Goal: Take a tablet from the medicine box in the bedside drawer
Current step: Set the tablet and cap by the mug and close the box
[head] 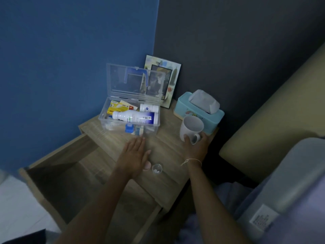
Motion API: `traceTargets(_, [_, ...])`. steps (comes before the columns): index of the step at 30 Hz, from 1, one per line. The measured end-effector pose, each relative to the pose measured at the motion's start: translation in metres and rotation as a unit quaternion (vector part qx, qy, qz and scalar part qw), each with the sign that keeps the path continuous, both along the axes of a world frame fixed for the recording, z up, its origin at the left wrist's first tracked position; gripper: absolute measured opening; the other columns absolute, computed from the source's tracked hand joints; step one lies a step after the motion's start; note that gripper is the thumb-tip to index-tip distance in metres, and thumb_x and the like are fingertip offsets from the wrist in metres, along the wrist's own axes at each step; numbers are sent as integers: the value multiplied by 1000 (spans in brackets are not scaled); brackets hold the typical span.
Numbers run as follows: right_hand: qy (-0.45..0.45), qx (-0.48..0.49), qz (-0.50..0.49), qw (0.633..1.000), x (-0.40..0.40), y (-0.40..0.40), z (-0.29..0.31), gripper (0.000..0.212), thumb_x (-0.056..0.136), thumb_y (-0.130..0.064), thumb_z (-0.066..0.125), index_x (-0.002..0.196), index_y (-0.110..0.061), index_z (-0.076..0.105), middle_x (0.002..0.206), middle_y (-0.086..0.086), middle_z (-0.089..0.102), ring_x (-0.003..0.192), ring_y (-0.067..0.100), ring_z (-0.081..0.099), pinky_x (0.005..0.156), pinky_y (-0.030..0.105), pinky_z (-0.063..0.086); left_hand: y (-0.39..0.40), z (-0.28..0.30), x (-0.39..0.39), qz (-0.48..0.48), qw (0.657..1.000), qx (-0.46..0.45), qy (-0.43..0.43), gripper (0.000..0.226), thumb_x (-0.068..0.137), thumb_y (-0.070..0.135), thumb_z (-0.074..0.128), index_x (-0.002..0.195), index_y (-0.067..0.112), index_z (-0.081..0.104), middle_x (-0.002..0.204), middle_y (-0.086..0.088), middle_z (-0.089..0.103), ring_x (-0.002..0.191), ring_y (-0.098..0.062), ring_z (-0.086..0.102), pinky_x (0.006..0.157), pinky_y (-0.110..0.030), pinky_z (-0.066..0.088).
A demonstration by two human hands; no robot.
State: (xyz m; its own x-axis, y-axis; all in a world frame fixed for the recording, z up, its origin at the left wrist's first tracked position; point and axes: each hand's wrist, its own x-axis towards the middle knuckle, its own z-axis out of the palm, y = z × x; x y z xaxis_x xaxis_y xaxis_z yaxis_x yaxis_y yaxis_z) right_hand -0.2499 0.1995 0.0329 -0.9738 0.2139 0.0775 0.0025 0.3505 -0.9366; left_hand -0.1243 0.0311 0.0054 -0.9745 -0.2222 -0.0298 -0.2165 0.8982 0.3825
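Taking the clear medicine box [130,113] as our landmark and reading left to right: below-left of it the wooden drawer [73,175] gapes open. The box sits on the bench [158,148], its hard, glossy lid up, smooth bottles inside. Just in front, our left hand [134,154] lies flat, fingers spread, holding nothing. Right of that hand a small clear cup [157,168] holds white tablets [156,171]: light, hard, slippery, best tipped out or pinched. Further right, our right hand [195,145] wraps the white mug [190,128].
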Motion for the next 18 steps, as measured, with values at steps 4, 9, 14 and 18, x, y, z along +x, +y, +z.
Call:
traceTargets(4, [-33,-28,-36,998,-11,1,-10,44,78,-29,75,111,-10,55,114,10,64,105,27,60,86,33,47,-17,-7,-3,-13,998,42,-44,56,102,39,18,151,14,8,161,-4,5,149,-16,1,122,-34,2])
traceTargets(9, [-28,6,-25,999,-8,2,-19,28,88,-34,64,93,-6,59,89,6,62,88,24,60,74,29,42,-26,-9,0,-19,996,79,-27,51,103,31,21,150,13,11,161,-2,8,148,-12,3,118,-27,1])
traceTargets(14, [-22,22,-24,999,6,0,-15,28,90,-33,62,85,-6,60,83,7,64,78,17,56,68,27,40,-28,-12,5,-27,996,84,-7,50,103,27,23,151,14,11,161,-2,7,148,-12,3,118,-26,-1])
traceTargets(18, [-37,9,-8,999,27,1,-14,27,88,-34,64,78,-9,60,78,4,63,75,16,58,65,25,38,-28,-11,9,-19,996,89,3,50,103,27,23,150,14,13,161,-2,10,148,-12,5,118,-26,1])
